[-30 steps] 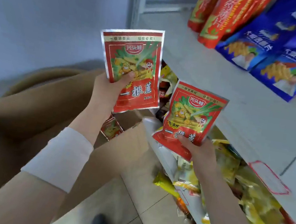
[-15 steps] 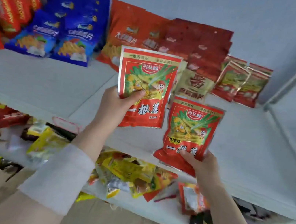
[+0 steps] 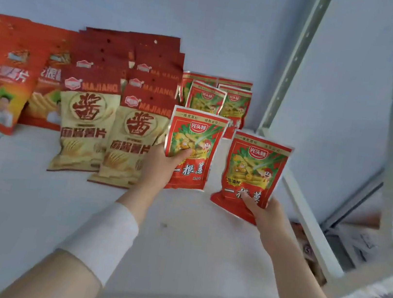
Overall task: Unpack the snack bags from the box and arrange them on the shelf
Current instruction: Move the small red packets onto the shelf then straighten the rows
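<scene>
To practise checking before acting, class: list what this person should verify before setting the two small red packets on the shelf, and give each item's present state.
1. left hand grips the left packet: ok, thumb across its front.
2. right hand holds the right packet: ok, by its bottom edge.
3. matching packets to line up with: ok, they stand at the back.
4. Bare shelf in front of them: ok.
5. Left packet clear of the beige chip bags: cannot tell, they overlap in view.
6. Both packets undamaged: cannot tell, backs hidden.
</scene>
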Demonstrator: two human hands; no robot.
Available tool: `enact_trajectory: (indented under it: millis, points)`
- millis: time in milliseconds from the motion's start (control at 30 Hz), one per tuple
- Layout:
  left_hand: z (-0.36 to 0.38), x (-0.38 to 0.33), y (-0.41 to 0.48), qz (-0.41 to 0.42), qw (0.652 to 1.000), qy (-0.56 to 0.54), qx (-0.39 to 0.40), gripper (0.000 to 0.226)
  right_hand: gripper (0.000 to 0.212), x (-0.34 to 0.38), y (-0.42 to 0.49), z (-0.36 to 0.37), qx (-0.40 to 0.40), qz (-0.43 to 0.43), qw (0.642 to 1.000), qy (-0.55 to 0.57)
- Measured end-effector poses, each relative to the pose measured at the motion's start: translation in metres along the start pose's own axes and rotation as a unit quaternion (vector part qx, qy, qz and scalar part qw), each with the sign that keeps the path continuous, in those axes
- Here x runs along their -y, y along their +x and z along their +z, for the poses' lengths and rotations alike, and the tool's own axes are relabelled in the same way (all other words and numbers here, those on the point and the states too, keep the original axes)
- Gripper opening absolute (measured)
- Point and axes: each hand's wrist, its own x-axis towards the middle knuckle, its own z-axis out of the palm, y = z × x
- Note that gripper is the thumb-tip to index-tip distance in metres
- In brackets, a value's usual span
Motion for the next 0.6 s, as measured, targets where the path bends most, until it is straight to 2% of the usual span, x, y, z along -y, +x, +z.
enact_trajectory:
  millis: [200, 300, 600]
  points:
    - [0.041, 0.012, 0.094, -0.031, 0.999, 0.011, -0.006, 0.027, 0.026, 0.009, 0.101, 0.019, 0.008, 0.012, 1.0, -0.026]
    - [0.06, 0.012, 0.131, -0.036, 0.999, 0.002, -0.014, 0.036, 0.036, 0.011, 0.142, 0.027, 0.009, 0.002, 0.999, -0.045]
    - [0.091, 0.025, 0.196, -0.035, 0.999, -0.025, -0.021, 0.031, 0.036, 0.014, 0.212, 0.046, -0.027, -0.026, 0.996, -0.086]
